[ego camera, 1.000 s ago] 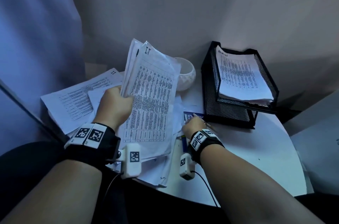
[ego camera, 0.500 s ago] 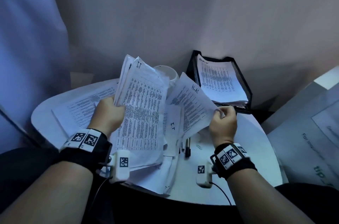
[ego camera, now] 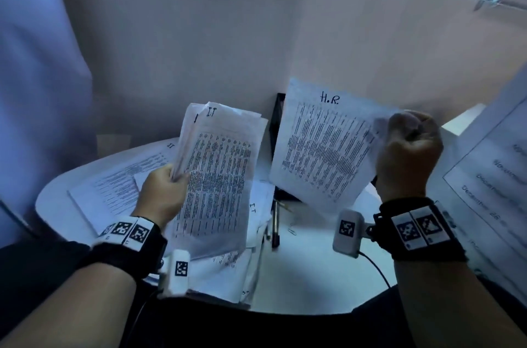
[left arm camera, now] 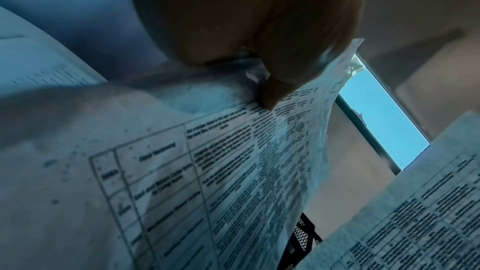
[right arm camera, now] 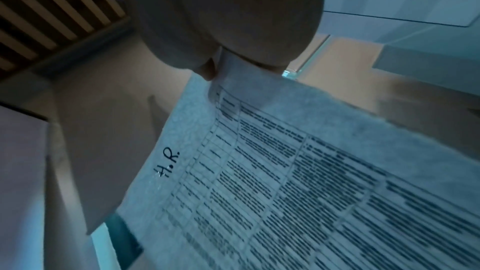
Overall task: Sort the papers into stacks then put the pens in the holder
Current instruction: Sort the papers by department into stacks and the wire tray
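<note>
1. Right hand [ego camera: 407, 153] pinches the H.R. sheet [ego camera: 322, 148] by its edge, aloft at two o'clock; left hand [ego camera: 162, 193] clamps the I.T. bundle [ego camera: 219, 176] at ten.
2. Risk: thin pinch, so the sheet could slip or crease.
3. Pen [ego camera: 275, 222] lies at six, the table [ego camera: 308, 270] rim close; a loose pile crowds the left, bare room right.
</note>
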Tool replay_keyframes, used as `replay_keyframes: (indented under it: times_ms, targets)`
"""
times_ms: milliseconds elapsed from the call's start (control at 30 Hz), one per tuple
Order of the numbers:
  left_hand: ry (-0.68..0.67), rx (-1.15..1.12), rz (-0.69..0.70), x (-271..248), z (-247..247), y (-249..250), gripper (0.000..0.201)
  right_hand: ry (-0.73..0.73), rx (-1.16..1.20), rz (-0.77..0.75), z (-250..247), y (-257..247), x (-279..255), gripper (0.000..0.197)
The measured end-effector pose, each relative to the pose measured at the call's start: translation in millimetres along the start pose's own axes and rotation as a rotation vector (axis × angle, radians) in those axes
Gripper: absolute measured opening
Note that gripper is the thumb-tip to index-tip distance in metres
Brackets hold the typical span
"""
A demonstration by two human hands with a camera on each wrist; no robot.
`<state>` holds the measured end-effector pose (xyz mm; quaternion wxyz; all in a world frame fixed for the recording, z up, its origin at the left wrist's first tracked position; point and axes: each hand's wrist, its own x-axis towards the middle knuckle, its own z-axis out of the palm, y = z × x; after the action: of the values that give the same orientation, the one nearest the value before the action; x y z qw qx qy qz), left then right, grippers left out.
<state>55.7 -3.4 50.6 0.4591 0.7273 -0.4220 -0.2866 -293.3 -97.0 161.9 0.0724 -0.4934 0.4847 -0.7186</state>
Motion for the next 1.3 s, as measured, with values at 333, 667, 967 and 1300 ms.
replay_keyframes:
  times_ms: [333,667,967,1300]
  targets:
    - [-0.228,-0.361,-0.003,-22.3,5.8,17.8,0.009,-0.231,-0.011,0.278,16.7,6.8,-31.2,0.018]
    - [-0.482,-0.381,-0.164,-33.0,19.9,7.5,0.033,-0.393,0.083,0.922,40.6,63.6,-97.9,0.015]
    - [-0.414,0.107,0.032,-18.5,23.5,-0.8,0.015,-0.297,0.023,0.902,71.0,87.7,-117.2,0.019]
    - [0.104,0.074,-0.001,32.0,-43.1,-7.9,0.019,-0.733,-0.24,0.936,104.8,109.4,-184.7,0.026]
